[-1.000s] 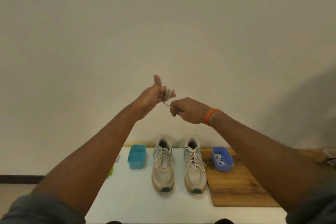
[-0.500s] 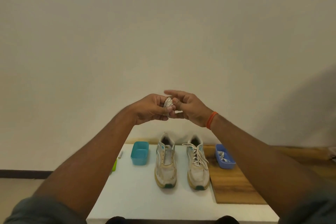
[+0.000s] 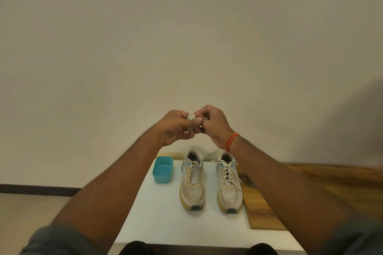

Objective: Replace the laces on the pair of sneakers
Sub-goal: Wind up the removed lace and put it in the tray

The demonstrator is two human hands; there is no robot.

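Lace [image 3: 191,117] now fully coiled, both hands [image 3: 179,127] [image 3: 213,123] pinching it; left shoe [image 3: 193,182] stripped, right shoe [image 3: 229,184] next

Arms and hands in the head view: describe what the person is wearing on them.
Both forearms are bare. Grey sleeves are pushed up near the elbows at the bottom corners of the view. The right wrist carries an orange band. The left hand and right hand show no gloves; no rings can be made out.

two sneakers [image 3: 192,182], one teal tub [image 3: 163,170], two hands [image 3: 178,128]
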